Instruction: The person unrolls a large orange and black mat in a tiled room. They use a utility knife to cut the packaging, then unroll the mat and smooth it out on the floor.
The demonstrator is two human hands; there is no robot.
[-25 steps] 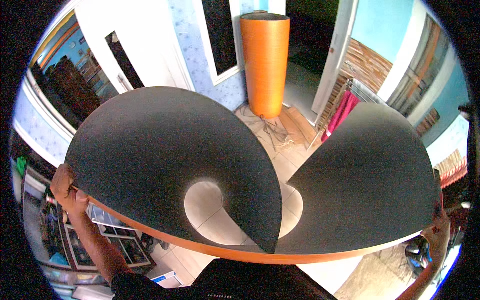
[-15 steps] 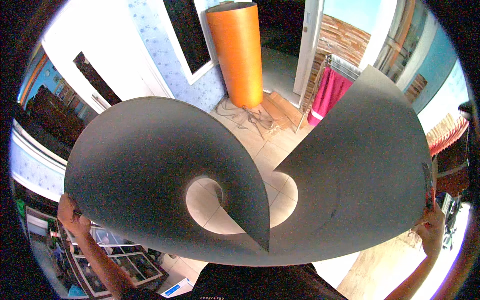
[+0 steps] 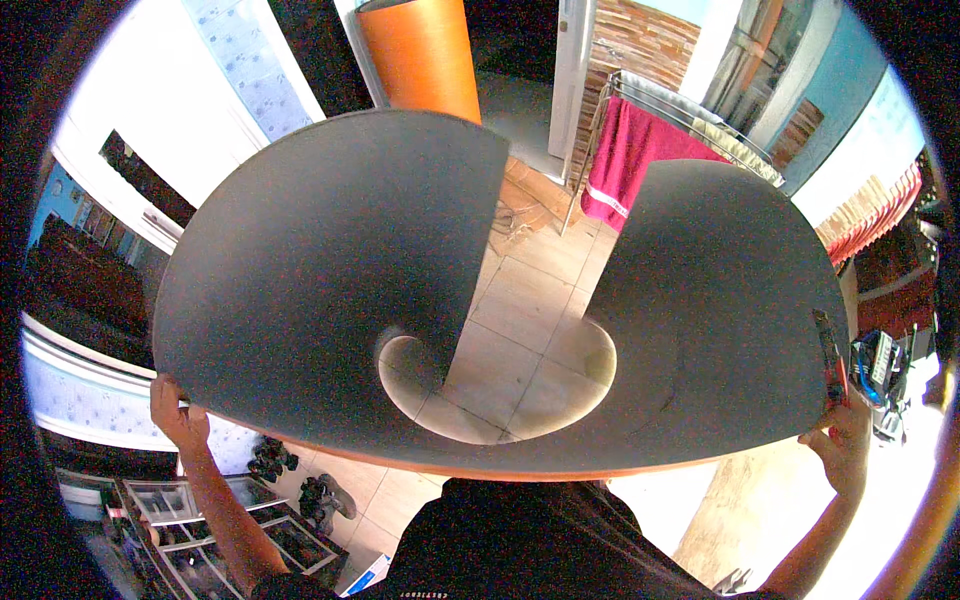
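Note:
A large dark grey sheet (image 3: 310,250), cut as a split ring with a round opening in its middle, spans the space in front of me. It is bent into a curve, and a thin orange edge shows along its near side. Its two cut ends stand apart at the far side. My left hand (image 3: 180,410) is closed on the left rim, fingers partly hidden behind it. My right hand (image 3: 843,440) grips the right rim. A slim black-and-red tool (image 3: 832,355) lies against the sheet beside that hand; its exact kind I cannot make out.
An orange wood-grain roll (image 3: 420,60) stands upright beyond the sheet. A drying rack with a magenta towel (image 3: 640,150) is at the far right. Shoes (image 3: 325,500) lie on the tiled floor near a glass-panelled frame (image 3: 240,540) at lower left. Electronic gear (image 3: 880,370) sits at the right.
The sheet's ends, which overlapped at the middle, have swung apart and leave a wide gap. Its near edge has risen away from my body, showing orange. Both hands keep their hold.

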